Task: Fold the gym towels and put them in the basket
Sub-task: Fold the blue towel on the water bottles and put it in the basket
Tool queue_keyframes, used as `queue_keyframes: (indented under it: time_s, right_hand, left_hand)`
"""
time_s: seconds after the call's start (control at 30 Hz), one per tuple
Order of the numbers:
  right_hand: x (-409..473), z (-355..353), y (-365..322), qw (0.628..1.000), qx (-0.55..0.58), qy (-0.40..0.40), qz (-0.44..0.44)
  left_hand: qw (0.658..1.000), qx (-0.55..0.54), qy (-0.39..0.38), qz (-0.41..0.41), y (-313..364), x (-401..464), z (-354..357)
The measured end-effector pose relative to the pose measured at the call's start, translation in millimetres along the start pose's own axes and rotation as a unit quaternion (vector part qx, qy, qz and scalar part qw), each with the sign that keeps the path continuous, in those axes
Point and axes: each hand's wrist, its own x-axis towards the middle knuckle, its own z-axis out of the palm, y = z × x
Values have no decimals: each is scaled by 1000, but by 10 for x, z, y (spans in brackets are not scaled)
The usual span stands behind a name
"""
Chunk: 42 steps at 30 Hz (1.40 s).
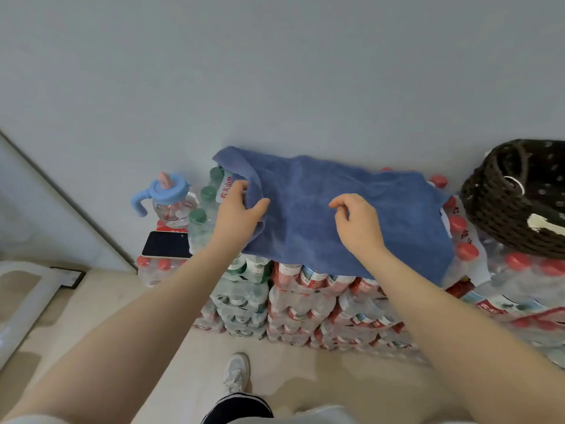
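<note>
Towel (342, 209) lies spread over stacked water packs (305, 301) for folding; my left hand (241, 209) pinches its edge while my right hand (357, 221) hovers loosely curled, holding nothing.

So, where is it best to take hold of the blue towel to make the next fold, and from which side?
Probably by its left edge, coming from the left, where the left hand already grips the bunched cloth. The blue towel lies spread over the bottle packs, so that edge can be carried rightward toward the right hand, fingers loosely curled above the cloth.
</note>
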Motion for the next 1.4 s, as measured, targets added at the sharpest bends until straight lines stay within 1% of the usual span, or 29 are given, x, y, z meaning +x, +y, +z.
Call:
queue_keyframes:
  time_s: [0.1, 0.17, 0.23, 0.27, 0.3, 0.33, 0.37, 0.43, 0.5, 0.57, 0.67, 0.73, 0.8, 0.87, 0.9, 0.93, 0.97, 1.0, 1.07, 1.1, 1.13, 1.17, 1.2, 1.3, 1.33, 1.4]
  right_hand:
    - [-210, -314, 340, 995, 10, 68, 65]
    - [-336, -542, 576, 983, 20, 135, 122]
    - [-455, -755, 800, 961, 14, 212, 175]
    - [-506, -835, 923, 948, 24, 240, 209]
    - [-552, -885, 1047, 933, 49, 247, 258]
    - [-598, -908, 1165, 919, 82, 228, 309]
    - [-654, -894, 1272, 910, 110, 186, 353]
    - [-767, -835, 1383, 901, 145, 92, 399]
    - [-821, -769, 1373, 881, 199, 46, 427]
    - [-796, -681, 1338, 849, 258, 25, 461]
    - [-737, -594, 1252, 804, 285, 35, 520]
    - [-722, -583, 1266, 769, 350, 53, 532]
    - [-757, -640, 1234, 717, 462, 98, 512]
    - [-806, -714, 1201, 691, 521, 181, 467]
    - [-835, -757, 1168, 699, 514, 225, 444]
    - [-853, -815, 1094, 721, 491, 257, 415]
    - [-857, -866, 1006, 760, 452, 276, 377]
    - [-857, -913, 908, 807, 399, 282, 331]
    - [-854, -963, 780, 906, 248, 266, 219]
    - [-850, -973, 732, 941, 158, 252, 165]
    - [-849, -977, 679, 962, 83, 233, 118]
    - [-849, -953, 636, 974, 34, 211, 80]
    - [-857, -913, 590, 982, 11, 181, 50]
    - [-907, -748, 467, 995, 18, 94, 5]
    - [-927, -699, 429, 996, 25, 83, -2]
    - [-936, -628, 371, 995, 41, 90, -16]
  left_hand:
    - [996, 56, -49, 55, 124, -111, 420]
    - [990, 81, -87, 77, 190, -207, 699]
    - [983, 93, -129, 86, 249, -308, 980]
    - [981, 100, -144, 86, 280, -356, 1106]
    - [979, 107, -155, 81, 300, -400, 1223]
    - [977, 112, -163, 75, 316, -442, 1325]
    - [976, 117, -170, 68, 327, -479, 1411]
    - [976, 119, -171, 61, 328, -543, 1529]
    - [977, 111, -175, 56, 318, -591, 1577]
    - [973, 117, -190, 56, 289, -622, 1588]
    - [971, 130, -195, 55, 233, -654, 1563]
    - [972, 136, -184, 51, 212, -670, 1541]
    - [972, 145, -176, 50, 213, -683, 1537]
    - [970, 152, -178, 59, 215, -686, 1550]
    - [970, 152, -178, 65, 221, -688, 1561]
    - [971, 147, -175, 72, 232, -692, 1572]
    - [973, 136, -171, 76, 246, -700, 1584]
    - [976, 120, -165, 76, 270, -714, 1594]
    - [982, 84, -149, 73, 323, -751, 1615]
    - [985, 70, -143, 71, 345, -767, 1626]
    - [986, 60, -140, 72, 365, -782, 1635]
    - [986, 52, -141, 74, 380, -793, 1644]
    - [985, 46, -144, 77, 391, -804, 1647]
    - [982, 29, -164, 86, 405, -840, 1626]
    - [981, 16, -172, 87, 396, -853, 1611]
    - [981, -15, -179, 70, 363, -853, 1577]
